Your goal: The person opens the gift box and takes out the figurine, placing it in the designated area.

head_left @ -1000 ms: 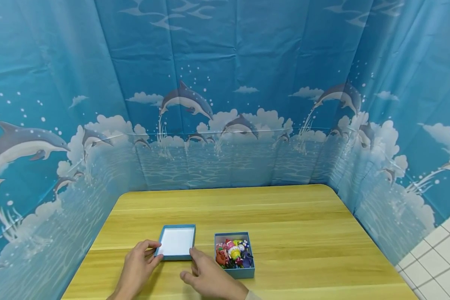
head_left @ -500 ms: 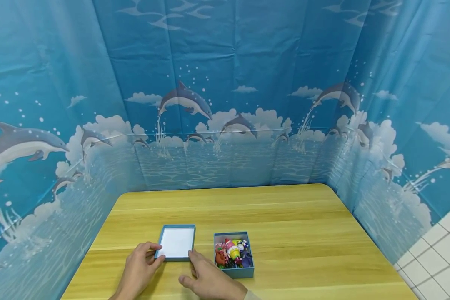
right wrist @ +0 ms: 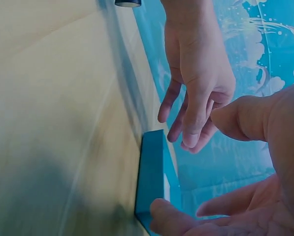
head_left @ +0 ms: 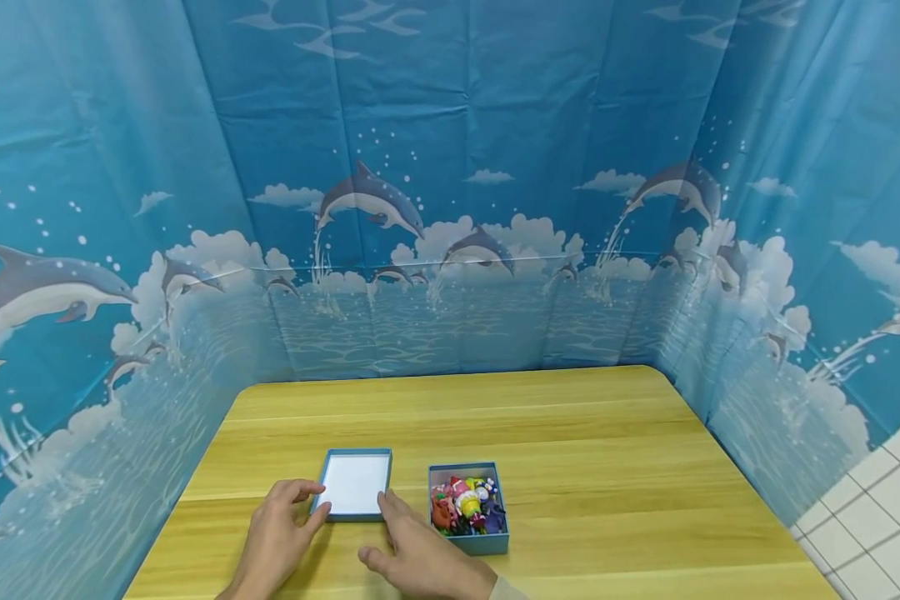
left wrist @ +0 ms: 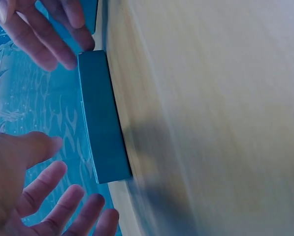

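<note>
A shallow blue box lid [head_left: 355, 485], white inside, lies open side up on the table. My left hand [head_left: 276, 527] is at its left side, thumb and fingers spread; the left wrist view shows these fingers apart from the lid's blue wall [left wrist: 103, 118]. At the near right corner is my right hand [head_left: 429, 546]; in the right wrist view a fingertip [right wrist: 169, 216] seems to touch the lid's edge, while its thumb [right wrist: 245, 115] stands away. To the right of that hand, a deeper blue box [head_left: 480, 545] holds several colourful toy figures [head_left: 467, 505].
The yellow wood-grain table [head_left: 607, 467] extends behind the boxes and to their right. A blue dolphin-print curtain [head_left: 450, 325] encloses its back and sides. White floor tiles [head_left: 870, 508] show at the lower right.
The left thumb and fingers have loosened and spread slightly at the lid. The right fingertips have shifted a little. Lid and toy box stay where they were.
</note>
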### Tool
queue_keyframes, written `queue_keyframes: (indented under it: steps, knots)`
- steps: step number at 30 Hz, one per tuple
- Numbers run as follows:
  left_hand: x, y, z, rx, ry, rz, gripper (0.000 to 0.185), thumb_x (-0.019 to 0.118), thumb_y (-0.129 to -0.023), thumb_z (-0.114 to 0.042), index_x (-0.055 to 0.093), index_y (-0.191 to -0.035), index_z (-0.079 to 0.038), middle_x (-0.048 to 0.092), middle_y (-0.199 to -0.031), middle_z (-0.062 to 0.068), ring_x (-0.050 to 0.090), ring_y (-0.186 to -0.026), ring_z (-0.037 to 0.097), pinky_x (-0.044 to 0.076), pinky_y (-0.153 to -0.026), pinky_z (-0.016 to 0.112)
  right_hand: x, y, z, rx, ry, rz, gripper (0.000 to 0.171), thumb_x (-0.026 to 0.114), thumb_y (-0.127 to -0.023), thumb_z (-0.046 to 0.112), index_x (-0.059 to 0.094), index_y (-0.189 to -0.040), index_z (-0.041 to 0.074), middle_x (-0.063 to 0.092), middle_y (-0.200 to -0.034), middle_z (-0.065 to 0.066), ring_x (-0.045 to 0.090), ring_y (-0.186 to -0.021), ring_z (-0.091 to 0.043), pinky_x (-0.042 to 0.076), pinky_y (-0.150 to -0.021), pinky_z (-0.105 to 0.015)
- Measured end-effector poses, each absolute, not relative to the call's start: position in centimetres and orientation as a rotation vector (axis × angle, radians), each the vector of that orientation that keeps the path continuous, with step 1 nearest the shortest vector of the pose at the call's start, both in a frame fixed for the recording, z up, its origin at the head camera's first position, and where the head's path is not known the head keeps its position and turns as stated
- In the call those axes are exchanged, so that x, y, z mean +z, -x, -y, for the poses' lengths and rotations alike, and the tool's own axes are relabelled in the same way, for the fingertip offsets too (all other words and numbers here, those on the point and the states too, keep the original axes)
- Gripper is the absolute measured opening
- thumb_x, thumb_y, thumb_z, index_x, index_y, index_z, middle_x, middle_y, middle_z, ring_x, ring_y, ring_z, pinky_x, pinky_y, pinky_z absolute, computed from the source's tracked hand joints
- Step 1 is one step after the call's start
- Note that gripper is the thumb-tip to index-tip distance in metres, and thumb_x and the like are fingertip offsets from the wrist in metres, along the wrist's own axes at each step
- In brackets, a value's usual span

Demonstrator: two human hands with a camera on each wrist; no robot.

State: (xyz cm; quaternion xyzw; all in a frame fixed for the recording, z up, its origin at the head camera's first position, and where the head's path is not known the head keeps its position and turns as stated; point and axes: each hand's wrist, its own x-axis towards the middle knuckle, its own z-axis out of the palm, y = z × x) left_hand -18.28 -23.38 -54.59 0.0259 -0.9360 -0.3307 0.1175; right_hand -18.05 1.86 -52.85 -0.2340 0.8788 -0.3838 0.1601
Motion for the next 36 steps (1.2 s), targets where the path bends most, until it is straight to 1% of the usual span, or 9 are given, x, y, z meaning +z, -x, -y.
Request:
queue_keyframes:
  steps: [5,8,12,17,22,26,29,34,36]
  knots:
    - [-54.3,18.1,22.9,-0.933,0.014,2.675,0.022,0.093,-0.101,-0.016,0.085,-0.122,-0.013,0.078,-0.131,0.011,0.080,-0.122,0.035,0.067,-0.105,0.060,-51.9,17.8,-2.2,-1.146,0.717,-2.555,0.088,0.075,-0.114,0.050,0.041,-0.180,0.003,0.043,-0.187,-0.018,0.047,-0.172,-0.036,0.044,-0.138,-0.061]
    - [-54.1,18.0,22.3,-0.928,0.076,2.638,0.024,0.094,-0.100,-0.013,0.085,-0.122,-0.014,0.079,-0.133,0.009,0.079,-0.121,0.032,0.068,-0.103,0.057,-51.6,18.0,-2.6,-1.211,0.779,-2.576,0.084,0.076,-0.114,0.047,0.043,-0.179,0.003,0.054,-0.179,-0.019,0.062,-0.158,-0.033,0.057,-0.128,-0.052]
    - [-54.0,17.9,21.2,-0.962,0.140,2.616,0.027,0.094,-0.100,-0.012,0.083,-0.124,-0.016,0.078,-0.134,0.005,0.079,-0.121,0.028,0.068,-0.104,0.056,-51.2,18.5,-3.4,-1.362,0.849,-2.538,0.074,0.076,-0.115,0.035,0.048,-0.175,0.000,0.063,-0.165,-0.020,0.073,-0.142,-0.033,0.068,-0.110,-0.036]
    - [-54.0,18.2,19.7,-1.008,0.219,2.599,0.028,0.094,-0.100,-0.014,0.082,-0.125,-0.020,0.077,-0.132,-0.002,0.079,-0.121,0.024,0.068,-0.103,0.052,-50.4,19.3,-4.9,-1.436,0.843,-2.558,0.060,0.077,-0.114,0.026,0.059,-0.167,0.004,0.069,-0.153,-0.014,0.077,-0.130,-0.029,0.069,-0.096,-0.026]
    - [-54.1,18.6,18.0,-1.058,0.321,2.595,0.034,0.094,-0.101,-0.018,0.079,-0.132,-0.022,0.075,-0.135,-0.005,0.077,-0.123,0.023,0.068,-0.106,0.046,-49.3,20.3,-7.0,-1.309,0.832,-2.670,0.047,0.078,-0.114,0.028,0.069,-0.158,0.012,0.073,-0.140,-0.006,0.074,-0.113,-0.019,0.065,-0.088,-0.027]
    - [-54.3,18.7,16.4,-1.117,0.430,2.640,0.046,0.094,-0.102,-0.027,0.073,-0.144,-0.023,0.070,-0.145,-0.004,0.075,-0.131,0.027,0.065,-0.113,0.050,-49.0,21.2,-9.0,-1.214,0.867,-2.715,0.039,0.079,-0.114,0.027,0.075,-0.149,0.010,0.074,-0.129,-0.008,0.070,-0.100,-0.012,0.061,-0.081,-0.024]
    - [-54.5,18.9,15.2,-1.153,0.523,2.689,0.059,0.091,-0.104,-0.039,0.065,-0.156,-0.023,0.064,-0.155,-0.001,0.071,-0.141,0.030,0.063,-0.117,0.054,-49.0,21.8,-10.6,-1.156,0.893,-2.724,0.037,0.080,-0.113,0.024,0.077,-0.145,0.006,0.073,-0.126,-0.013,0.070,-0.099,-0.013,0.061,-0.081,-0.026]
    - [-54.7,19.4,13.5,-1.170,0.651,2.788,0.088,0.085,-0.104,-0.061,0.049,-0.174,-0.023,0.050,-0.174,0.008,0.058,-0.159,0.037,0.058,-0.122,0.065,-48.9,22.6,-12.6,-1.056,0.924,-2.734,0.037,0.082,-0.111,0.019,0.077,-0.142,0.000,0.073,-0.127,-0.017,0.076,-0.107,-0.032,0.066,-0.086,-0.034]
    - [-54.7,19.7,12.9,-1.177,0.681,2.825,0.096,0.084,-0.103,-0.066,0.042,-0.178,-0.024,0.043,-0.180,0.012,0.053,-0.164,0.040,0.056,-0.123,0.068,-48.9,22.9,-13.1,-1.015,0.911,-2.728,0.037,0.083,-0.110,0.019,0.077,-0.142,0.000,0.073,-0.127,-0.016,0.075,-0.107,-0.033,0.066,-0.087,-0.036]
